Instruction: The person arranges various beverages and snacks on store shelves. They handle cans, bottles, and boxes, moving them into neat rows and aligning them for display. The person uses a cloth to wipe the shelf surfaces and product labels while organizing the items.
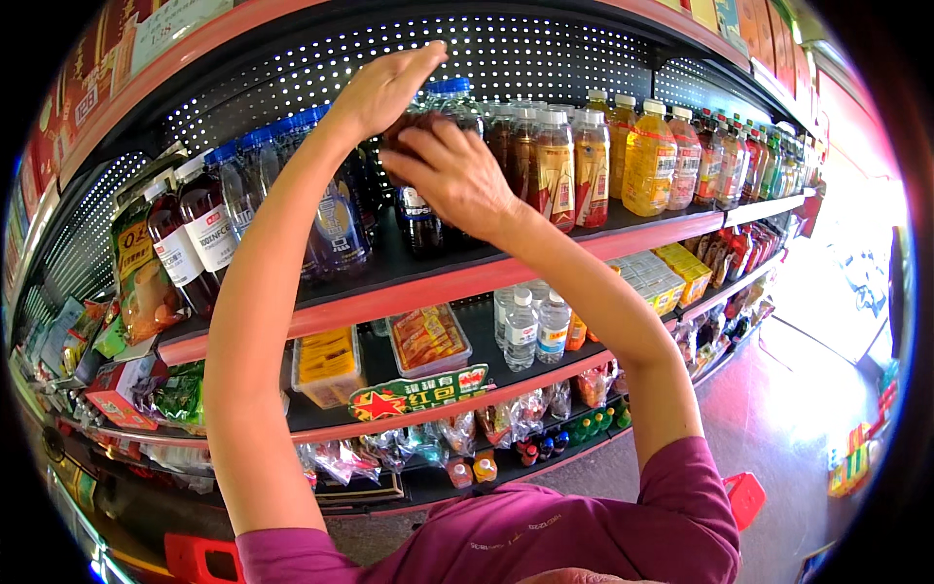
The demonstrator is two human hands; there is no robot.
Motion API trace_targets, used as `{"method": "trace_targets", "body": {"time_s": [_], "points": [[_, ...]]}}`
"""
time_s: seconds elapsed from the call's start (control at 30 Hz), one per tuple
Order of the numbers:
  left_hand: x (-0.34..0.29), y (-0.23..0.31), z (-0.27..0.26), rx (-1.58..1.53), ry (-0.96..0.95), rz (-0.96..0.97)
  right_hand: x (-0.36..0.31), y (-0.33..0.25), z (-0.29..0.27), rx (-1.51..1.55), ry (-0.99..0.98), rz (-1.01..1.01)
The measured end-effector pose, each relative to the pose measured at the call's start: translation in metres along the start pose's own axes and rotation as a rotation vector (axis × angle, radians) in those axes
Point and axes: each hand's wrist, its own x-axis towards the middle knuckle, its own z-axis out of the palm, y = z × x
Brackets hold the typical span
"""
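Note:
My right hand [455, 177] is curled round the upper part of a dark cola bottle [420, 232], which stands upright near the front of the upper shelf [467, 261]. The hand covers the bottle's neck and cap. Above and to the left, my left hand [389, 90] is stretched out flat, its fingertips over the row and nothing visible in it. Blue-capped bottles [453, 88] stand behind my right hand. Left of the cola, partly behind my left forearm, are blue-labelled clear bottles [341, 232]. Tea-coloured bottles [556, 175] with pale caps stand to the right.
Dark juice bottles [207, 219] stand at the left, yellow drink bottles [649, 161] farther right. The lower shelf bears plastic tubs [428, 341] and small water bottles [521, 331]. A black perforated back panel [555, 63] closes off the shelf; a red stool [745, 500] is on the floor.

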Motion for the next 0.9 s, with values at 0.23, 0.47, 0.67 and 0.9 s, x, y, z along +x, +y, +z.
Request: {"method": "trace_targets", "body": {"time_s": [0.23,0.47,0.67,0.9], "points": [[0.041,-0.010,0.039,0.105,-0.284,-0.111,-0.063,-0.010,-0.027,0.192,-0.304,-0.053],[0.038,-0.007,0.023,-0.049,-0.406,-0.183,-0.053,0.031,-0.049,0.461,-0.101,0.326],[0.041,-0.002,0.023,-0.166,-0.343,-0.224,-0.021,0.070,-0.015,0.116,0.284,0.592],[0.038,-0.008,0.014,-0.157,-0.377,-0.211,-0.041,-0.004,0.003,-0.058,-0.077,0.214]]}}
